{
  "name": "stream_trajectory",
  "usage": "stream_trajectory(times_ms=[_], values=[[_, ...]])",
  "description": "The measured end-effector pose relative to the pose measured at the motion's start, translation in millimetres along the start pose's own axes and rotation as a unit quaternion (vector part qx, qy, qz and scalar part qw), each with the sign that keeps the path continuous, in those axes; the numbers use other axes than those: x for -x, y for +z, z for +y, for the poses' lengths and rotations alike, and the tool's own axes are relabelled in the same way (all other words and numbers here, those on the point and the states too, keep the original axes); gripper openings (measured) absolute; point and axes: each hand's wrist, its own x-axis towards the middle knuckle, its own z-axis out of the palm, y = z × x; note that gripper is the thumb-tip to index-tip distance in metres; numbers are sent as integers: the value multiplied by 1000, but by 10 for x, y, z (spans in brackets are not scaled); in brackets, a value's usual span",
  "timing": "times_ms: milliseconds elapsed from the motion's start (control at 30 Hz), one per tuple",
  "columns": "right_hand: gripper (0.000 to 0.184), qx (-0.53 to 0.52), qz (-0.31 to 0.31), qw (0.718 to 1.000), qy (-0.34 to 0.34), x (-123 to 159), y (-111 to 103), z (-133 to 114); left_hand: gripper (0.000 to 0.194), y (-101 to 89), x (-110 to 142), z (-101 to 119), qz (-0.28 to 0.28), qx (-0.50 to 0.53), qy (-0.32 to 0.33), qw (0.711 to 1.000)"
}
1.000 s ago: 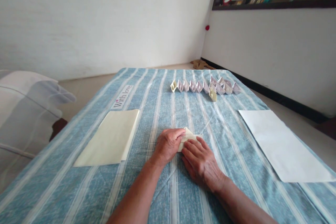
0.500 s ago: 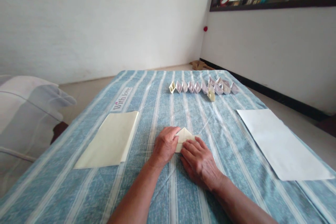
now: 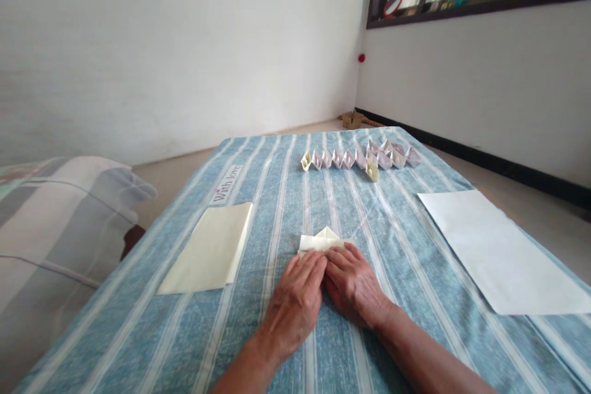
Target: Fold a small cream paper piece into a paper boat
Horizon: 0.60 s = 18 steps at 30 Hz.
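Note:
A folded piece of cream paper [image 3: 323, 241] lies on the blue striped bedspread [image 3: 124, 345], with a peaked top and a flat band along its lower part. My left hand [image 3: 295, 308] presses flat on its lower edge, and my right hand [image 3: 353, 286] does the same beside it. The fingertips of both hands lie on the paper and hide its bottom edge. Farther off stands a row of several small paper boats [image 3: 360, 159], with a cream boat [image 3: 372, 171] just in front of it.
A flat cream sheet [image 3: 207, 249] lies to the left of my hands, and a large white sheet [image 3: 494, 246] lies to the right. A "With love" label [image 3: 228, 184] sits near the far edge of the bedspread. A pillow [image 3: 64, 228] lies at the left.
Both hands have drawn back to the paper's lower edge, and the left hand no longer covers its left side. The paper now shows a wider flat band beneath its peak.

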Motion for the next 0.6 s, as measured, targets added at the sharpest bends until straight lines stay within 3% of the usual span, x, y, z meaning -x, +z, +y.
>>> stream_trajectory(times_ms=[267, 600], values=[[16, -22, -7, 1000, 19, 21, 11, 1, 54, 32, 3, -63, -64, 30, -6, 997], [17, -9, -2, 1000, 17, 24, -2, -1, 58, 22, 12, -68, -89, 32, -27, 995]])
